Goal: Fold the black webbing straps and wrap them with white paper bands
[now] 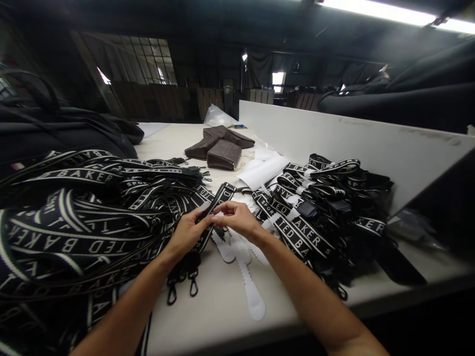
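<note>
My left hand is closed around a folded black-and-white lettered webbing strap, thumb toward the right. A white strip shows at the strap beside its fingers. My right hand meets the left at the strap, its fingers bent in a pinch; a small white end seems to be between them, partly hidden. Black snap hooks hang below the left hand onto the table. Under both hands lie several white toothed paper bands with rounded ends.
Loose lettered straps are heaped at left; banded strap bundles are piled at right. Behind lie brown quilted pouches, white paper and a clear plastic bag. A white upright board borders the right; black bags stand far left.
</note>
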Action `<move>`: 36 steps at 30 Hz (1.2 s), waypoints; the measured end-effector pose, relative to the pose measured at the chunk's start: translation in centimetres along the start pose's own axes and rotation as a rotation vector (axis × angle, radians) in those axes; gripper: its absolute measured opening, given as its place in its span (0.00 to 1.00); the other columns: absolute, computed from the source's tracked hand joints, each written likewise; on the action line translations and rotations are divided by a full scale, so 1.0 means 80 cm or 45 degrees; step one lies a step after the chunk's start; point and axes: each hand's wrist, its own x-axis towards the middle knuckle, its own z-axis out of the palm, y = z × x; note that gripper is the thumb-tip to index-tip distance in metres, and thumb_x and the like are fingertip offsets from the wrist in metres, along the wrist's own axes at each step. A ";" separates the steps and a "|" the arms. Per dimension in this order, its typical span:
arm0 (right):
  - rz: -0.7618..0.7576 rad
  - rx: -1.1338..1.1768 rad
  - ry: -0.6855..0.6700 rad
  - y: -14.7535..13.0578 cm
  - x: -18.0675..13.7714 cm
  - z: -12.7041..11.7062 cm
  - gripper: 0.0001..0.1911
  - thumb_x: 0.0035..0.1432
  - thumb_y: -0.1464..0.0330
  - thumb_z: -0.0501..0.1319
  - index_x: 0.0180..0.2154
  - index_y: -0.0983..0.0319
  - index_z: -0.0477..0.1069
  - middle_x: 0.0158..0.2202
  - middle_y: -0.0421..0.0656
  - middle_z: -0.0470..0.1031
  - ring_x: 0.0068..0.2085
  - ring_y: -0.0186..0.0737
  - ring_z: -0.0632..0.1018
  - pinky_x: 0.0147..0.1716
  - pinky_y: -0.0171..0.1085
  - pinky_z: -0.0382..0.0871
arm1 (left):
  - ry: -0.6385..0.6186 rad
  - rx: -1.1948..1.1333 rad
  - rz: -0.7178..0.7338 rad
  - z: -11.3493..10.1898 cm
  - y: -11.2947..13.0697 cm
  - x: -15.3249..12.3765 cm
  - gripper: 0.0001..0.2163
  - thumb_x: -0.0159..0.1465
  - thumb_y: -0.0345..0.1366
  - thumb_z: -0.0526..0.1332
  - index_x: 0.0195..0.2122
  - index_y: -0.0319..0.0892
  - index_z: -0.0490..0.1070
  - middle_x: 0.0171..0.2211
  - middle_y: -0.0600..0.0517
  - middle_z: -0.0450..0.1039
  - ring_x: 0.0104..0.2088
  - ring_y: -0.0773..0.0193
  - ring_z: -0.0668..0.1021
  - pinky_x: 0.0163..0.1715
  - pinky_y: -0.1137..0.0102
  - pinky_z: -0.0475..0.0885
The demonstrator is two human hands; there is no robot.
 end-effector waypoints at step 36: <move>-0.226 0.010 0.072 0.051 0.022 -0.005 0.12 0.43 0.61 0.73 0.28 0.63 0.80 0.28 0.39 0.71 0.19 0.25 0.66 0.16 0.29 0.59 | 0.155 0.430 0.130 0.014 -0.020 -0.006 0.10 0.65 0.42 0.55 0.39 0.43 0.70 0.33 0.52 0.74 0.33 0.61 0.75 0.35 0.71 0.65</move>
